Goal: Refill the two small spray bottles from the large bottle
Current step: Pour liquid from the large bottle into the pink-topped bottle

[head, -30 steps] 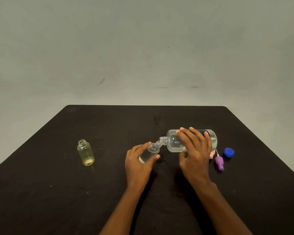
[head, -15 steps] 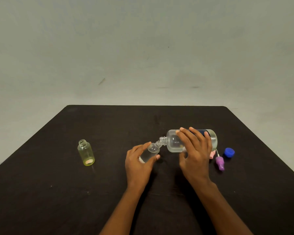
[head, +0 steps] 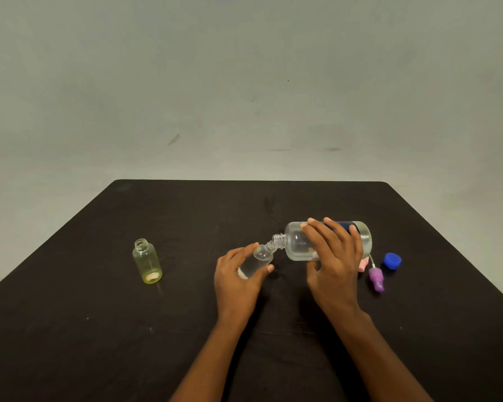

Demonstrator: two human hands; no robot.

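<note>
My right hand (head: 334, 262) grips the large clear bottle (head: 295, 242), which is tipped on its side with its open neck pointing left. That neck meets the mouth of a small clear bottle (head: 257, 261), tilted and held between the thumb and fingers of my left hand (head: 237, 281). A second small bottle, yellow-green and uncapped (head: 147, 262), stands upright alone on the left of the black table (head: 99, 343).
Right of my right hand lie a purple spray top (head: 376, 278), a blue cap (head: 392, 261) and a pink piece (head: 363, 265) mostly hidden behind the hand. A plain grey wall rises behind the table.
</note>
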